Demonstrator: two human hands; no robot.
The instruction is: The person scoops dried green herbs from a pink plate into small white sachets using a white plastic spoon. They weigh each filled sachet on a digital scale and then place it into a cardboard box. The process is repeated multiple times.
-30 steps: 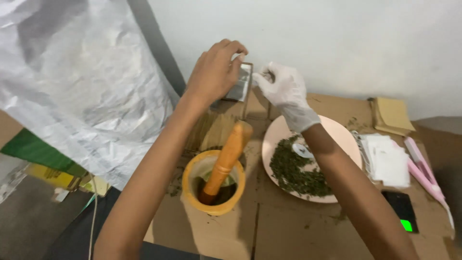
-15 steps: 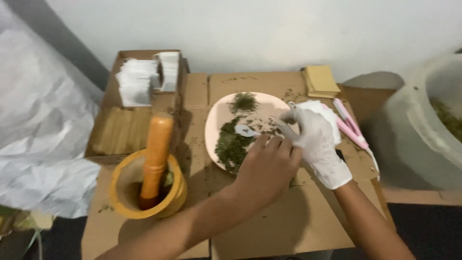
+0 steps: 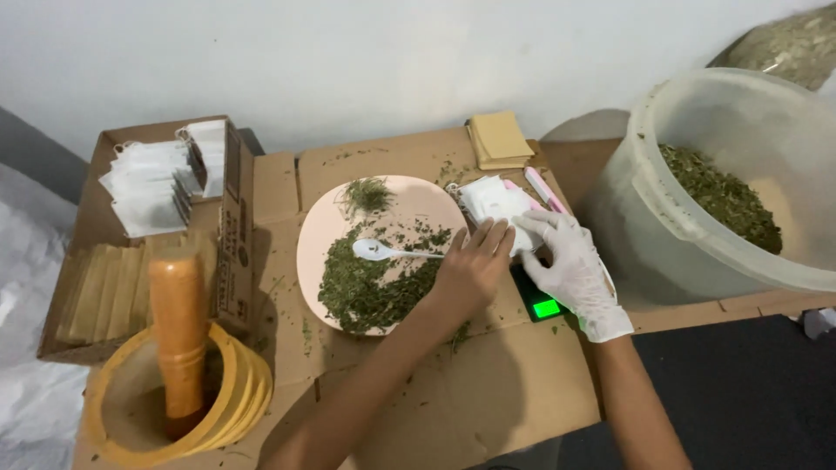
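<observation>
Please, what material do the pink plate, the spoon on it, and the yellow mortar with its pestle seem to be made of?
The pink plate looks like matte plastic: even colour, thin rim. The spoon seems white glossy plastic, with a bright highlight on its bowl. The yellow mortar looks like moulded plastic, smooth with ridged sides. The pestle appears to be orange-brown wood or plastic; blur leaves this open.

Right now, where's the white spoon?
In the head view, the white spoon lies on the pink plate among the dried green leaves, its handle pointing right toward the bare left hand.
</observation>
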